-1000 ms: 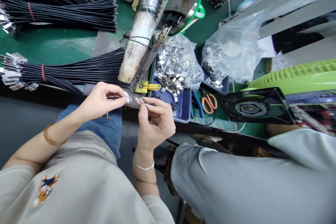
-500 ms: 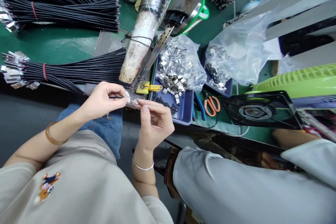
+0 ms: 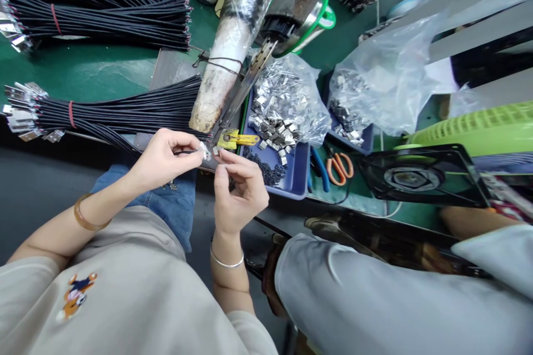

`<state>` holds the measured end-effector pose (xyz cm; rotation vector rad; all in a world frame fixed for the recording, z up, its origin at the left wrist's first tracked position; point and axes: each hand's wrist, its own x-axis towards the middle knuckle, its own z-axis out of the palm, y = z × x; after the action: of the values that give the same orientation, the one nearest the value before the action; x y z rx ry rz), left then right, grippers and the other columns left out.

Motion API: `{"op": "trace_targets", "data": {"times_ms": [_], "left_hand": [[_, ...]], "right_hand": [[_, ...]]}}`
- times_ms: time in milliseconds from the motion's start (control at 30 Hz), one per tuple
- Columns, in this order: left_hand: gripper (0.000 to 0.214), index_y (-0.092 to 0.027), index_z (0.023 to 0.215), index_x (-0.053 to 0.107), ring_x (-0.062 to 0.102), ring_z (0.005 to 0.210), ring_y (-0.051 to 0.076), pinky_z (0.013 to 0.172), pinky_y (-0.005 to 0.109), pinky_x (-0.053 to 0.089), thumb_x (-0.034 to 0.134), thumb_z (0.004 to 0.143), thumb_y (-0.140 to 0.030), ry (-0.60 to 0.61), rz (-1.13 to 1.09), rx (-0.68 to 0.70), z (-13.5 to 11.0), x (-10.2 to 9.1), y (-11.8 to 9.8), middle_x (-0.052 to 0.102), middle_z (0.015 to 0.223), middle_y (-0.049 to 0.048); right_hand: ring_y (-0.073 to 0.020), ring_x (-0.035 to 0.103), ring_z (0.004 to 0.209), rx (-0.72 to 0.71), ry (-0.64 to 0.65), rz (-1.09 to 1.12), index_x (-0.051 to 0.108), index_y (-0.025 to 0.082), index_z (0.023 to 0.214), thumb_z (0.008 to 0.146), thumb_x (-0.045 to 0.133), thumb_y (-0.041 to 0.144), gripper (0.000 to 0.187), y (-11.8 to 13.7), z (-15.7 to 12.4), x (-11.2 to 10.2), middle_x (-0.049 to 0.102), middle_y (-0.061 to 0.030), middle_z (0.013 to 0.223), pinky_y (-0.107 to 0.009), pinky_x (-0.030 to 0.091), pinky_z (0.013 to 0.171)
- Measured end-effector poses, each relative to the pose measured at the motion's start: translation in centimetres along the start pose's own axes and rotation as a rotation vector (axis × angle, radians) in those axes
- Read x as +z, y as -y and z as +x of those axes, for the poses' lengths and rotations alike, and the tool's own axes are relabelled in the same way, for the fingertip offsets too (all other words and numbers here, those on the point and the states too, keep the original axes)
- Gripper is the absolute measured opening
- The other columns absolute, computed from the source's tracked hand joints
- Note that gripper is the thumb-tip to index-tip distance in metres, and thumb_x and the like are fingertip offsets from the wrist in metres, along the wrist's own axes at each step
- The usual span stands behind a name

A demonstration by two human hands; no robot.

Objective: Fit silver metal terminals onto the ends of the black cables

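Note:
My left hand [image 3: 169, 156] pinches a black cable [image 3: 181, 152] near its end, where a small silvery connector [image 3: 205, 151] sticks out past the fingertips. Facing it, my right hand [image 3: 241, 194] has thumb and fingers drawn together at a small metal shell [image 3: 216, 150]. A narrow gap shows between the connector and the shell. Just behind the hands lies a red-banded bundle of black cables [image 3: 125, 111] with metal plugs at its left end. A blue tray [image 3: 298, 177] beyond my right hand holds loose metal shells [image 3: 277, 136] and small black parts [image 3: 266, 169].
A white-wrapped tube [image 3: 219, 77] and a metal-tipped tool [image 3: 250, 80] slant down close behind the hands. A yellow cutter [image 3: 241, 138] lies by the tray. Orange-handled pliers [image 3: 339, 169], a black fan [image 3: 420, 177] and another person's leg [image 3: 353, 288] are at right.
My right hand has shifted slightly left, and its fingers have curled more. The metal shell is now more upright and apart from the connector. My left hand has hardly moved.

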<state>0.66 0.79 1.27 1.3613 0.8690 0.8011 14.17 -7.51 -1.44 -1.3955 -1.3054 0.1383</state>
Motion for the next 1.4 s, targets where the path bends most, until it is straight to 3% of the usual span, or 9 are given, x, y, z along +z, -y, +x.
{"op": "trace_targets", "data": {"times_ms": [333, 700, 1067, 1167, 1233, 1333, 1400], "left_hand": [[0.022, -0.011, 0.07, 0.074, 0.049, 0.057, 0.009, 0.053, 0.02, 0.04, 0.064, 0.073, -0.03, -0.126, 0.08, 0.029, 0.1, 0.9, -0.2, 0.064, 0.064, 0.0025], [0.024, -0.011, 0.066, 0.071, 0.045, 0.053, 0.008, 0.051, 0.02, 0.037, 0.063, 0.075, -0.032, -0.182, 0.084, 0.024, 0.0, 1.2, -0.2, 0.057, 0.057, 0.0004], [0.021, -0.012, 0.069, 0.071, 0.048, 0.056, 0.009, 0.053, 0.02, 0.04, 0.06, 0.075, -0.029, -0.106, 0.083, -0.01, -0.3, 0.9, 0.0, 0.06, 0.061, 0.0006], [0.021, -0.011, 0.071, 0.072, 0.048, 0.056, 0.008, 0.053, 0.02, 0.04, 0.061, 0.076, -0.029, -0.082, 0.093, 0.004, -0.6, 0.8, -0.1, 0.061, 0.063, 0.0008], [0.022, -0.011, 0.073, 0.073, 0.048, 0.056, 0.008, 0.053, 0.02, 0.04, 0.063, 0.076, -0.03, -0.085, 0.112, 0.03, -0.8, 0.8, -0.1, 0.062, 0.065, 0.0017], [0.02, -0.012, 0.073, 0.074, 0.046, 0.055, 0.008, 0.051, 0.02, 0.038, 0.064, 0.076, -0.028, -0.106, 0.145, 0.081, -0.9, 0.7, 0.1, 0.062, 0.066, 0.0021], [0.019, -0.012, 0.073, 0.075, 0.045, 0.055, 0.008, 0.051, 0.021, 0.037, 0.063, 0.076, -0.027, -0.114, 0.159, 0.1, -0.8, 0.7, 0.2, 0.061, 0.065, 0.0018]], "right_hand": [[-0.0167, 0.078, 0.087, -0.299, -0.006, -0.211, 0.064, 0.025, 0.092, 0.086, 0.069, 0.008, 0.019, 0.1, 1.0, 0.3, 0.08, -0.0019, 0.099, -0.03, 0.064, 0.079], [-0.017, 0.078, 0.087, -0.351, -0.004, -0.229, 0.069, 0.026, 0.099, 0.086, 0.071, 0.009, 0.021, -0.2, 1.3, 0.3, 0.08, -0.0017, 0.098, -0.029, 0.065, 0.082], [-0.0176, 0.079, 0.084, -0.4, 0.032, -0.288, 0.067, 0.026, 0.094, 0.086, 0.07, 0.01, 0.018, -0.1, 0.9, 0.0, 0.081, -0.0028, 0.098, -0.029, 0.067, 0.075], [-0.0171, 0.078, 0.085, -0.362, -0.02, -0.262, 0.068, 0.025, 0.093, 0.086, 0.072, 0.011, 0.017, 0.1, 1.1, -0.1, 0.08, -0.003, 0.097, -0.027, 0.066, 0.073], [-0.0171, 0.078, 0.087, -0.235, -0.02, -0.219, 0.068, 0.023, 0.092, 0.087, 0.071, 0.012, 0.013, 0.4, 1.2, -0.2, 0.08, -0.004, 0.1, -0.026, 0.065, 0.069], [-0.017, 0.078, 0.085, 0.032, 0.09, -0.078, 0.067, 0.021, 0.085, 0.09, 0.067, 0.017, 0.007, 0.9, 1.6, -0.3, 0.079, -0.0051, 0.099, -0.026, 0.065, 0.066], [-0.0163, 0.077, 0.082, 0.11, 0.146, -0.02, 0.065, 0.02, 0.081, 0.09, 0.067, 0.019, 0.008, 1.0, 1.8, -0.4, 0.078, -0.005, 0.097, -0.026, 0.065, 0.066]]}}
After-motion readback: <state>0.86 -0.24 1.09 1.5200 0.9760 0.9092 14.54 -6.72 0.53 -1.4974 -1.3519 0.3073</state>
